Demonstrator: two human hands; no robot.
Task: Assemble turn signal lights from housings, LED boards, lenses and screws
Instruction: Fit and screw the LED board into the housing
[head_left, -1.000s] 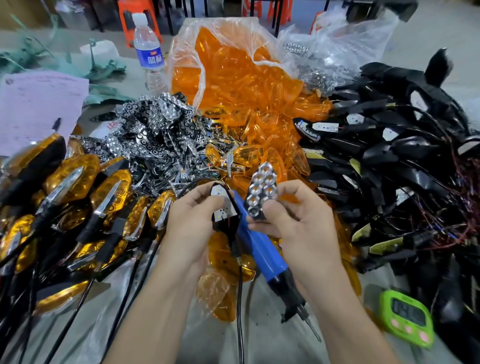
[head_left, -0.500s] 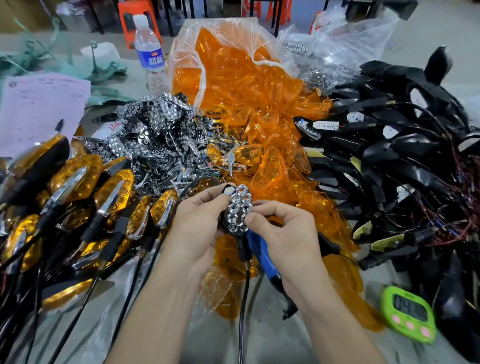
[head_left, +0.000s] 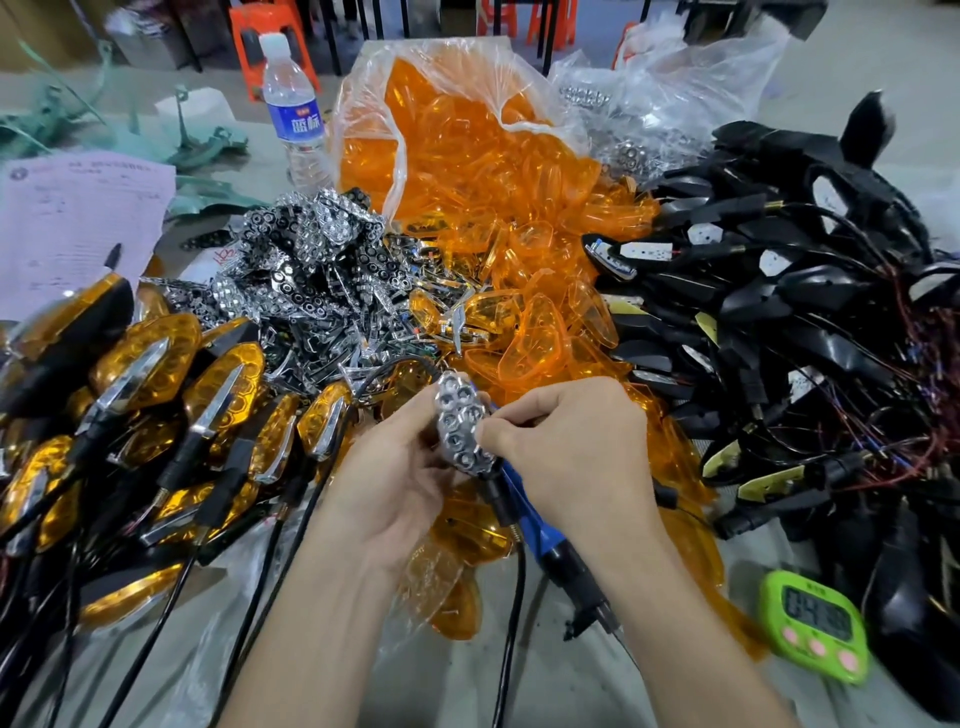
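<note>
Grey bench (head_left: 447, 680) fills the view, with orange stools (head_left: 260, 36) on the floor beyond it. At the far middle, a clear bag spills a wide heap of orange lenses (head_left: 467, 171) down toward the person. On the right lies a tangled heap of black housings (head_left: 789, 332) with thin red and black wires. On the left, a row of finished lights (head_left: 156, 374) lies side by side, amber faces up, their black cables running off the near edge. Between the finished lights and the lenses sits a pile of chrome plates (head_left: 311, 260). A pink printed sheet (head_left: 72, 223) lies at far left.

Both hands meet low in the middle, over scattered lenses. The left hand (head_left: 395, 483) curls round a housing (head_left: 500, 501), of which only the black stalk shows below the fingers. The right hand (head_left: 566, 452) pinches the right edge of a reflector plate (head_left: 462, 421) between thumb and forefinger. The plate stands nearly upright on top of the housing, its honeycomb cups facing the camera.

A water bottle (head_left: 293, 114) stands upright at the back, left of the bag. A green timer (head_left: 815, 634) lies near the right front edge. A blue screwdriver (head_left: 543, 530) slants out from under the right palm, tip toward the near right. Whether any fingers hold it cannot be told.
</note>
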